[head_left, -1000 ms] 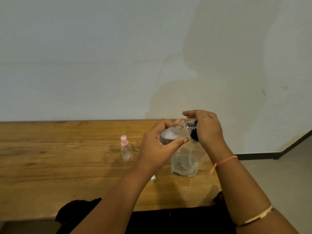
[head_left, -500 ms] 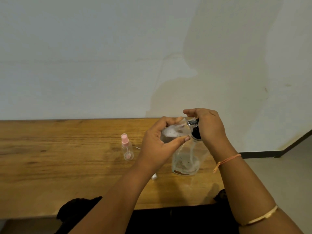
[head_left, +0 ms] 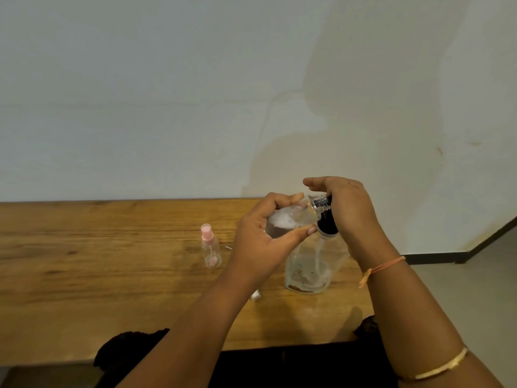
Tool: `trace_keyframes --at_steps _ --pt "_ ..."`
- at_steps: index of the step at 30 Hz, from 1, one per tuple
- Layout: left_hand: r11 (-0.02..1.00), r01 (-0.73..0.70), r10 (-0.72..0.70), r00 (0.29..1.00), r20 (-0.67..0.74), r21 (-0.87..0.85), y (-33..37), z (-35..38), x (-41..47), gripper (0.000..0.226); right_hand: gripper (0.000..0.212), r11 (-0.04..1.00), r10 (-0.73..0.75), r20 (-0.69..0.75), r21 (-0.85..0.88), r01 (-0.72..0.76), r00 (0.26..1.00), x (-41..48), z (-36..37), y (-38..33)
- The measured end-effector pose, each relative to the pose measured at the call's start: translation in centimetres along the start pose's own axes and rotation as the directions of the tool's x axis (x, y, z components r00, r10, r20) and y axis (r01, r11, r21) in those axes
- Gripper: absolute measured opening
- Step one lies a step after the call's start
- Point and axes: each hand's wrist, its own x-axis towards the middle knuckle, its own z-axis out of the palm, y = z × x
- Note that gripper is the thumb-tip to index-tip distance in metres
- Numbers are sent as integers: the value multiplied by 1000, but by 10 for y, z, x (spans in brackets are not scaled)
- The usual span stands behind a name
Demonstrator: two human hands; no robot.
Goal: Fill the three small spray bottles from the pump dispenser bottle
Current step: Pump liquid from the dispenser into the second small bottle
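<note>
a small spray bottle (head_left: 211,249) with a pink cap stands upright and alone around the middle of the table (head_left: 84,261). it looks light, thin-walled and easy to tip, so it is best taken round its body. to its right the left hand (head_left: 268,239) wraps fingers and thumb round a tilted clear bottle (head_left: 291,219) with foam inside, held above the table's front right part. it looks like slick, squeezable plastic, likely wet, so a firm grip on the belly suits it better than the neck. its threaded mouth meets the black pump collar (head_left: 327,224), which the right hand (head_left: 349,211) curls over from above. a thin dip tube (head_left: 319,253) seems to hang from the collar into a clear container (head_left: 310,275) standing near the front edge toward the right corner. which of the two is the dispenser i cannot tell.
</note>
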Motion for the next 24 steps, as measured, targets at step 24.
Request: trace_keyframes --at_steps 24 --pt "999 45 -45 999 -15 1 -9 1 -1 41 37 1000 23 -29 -9 -24 999 -2 4 3"
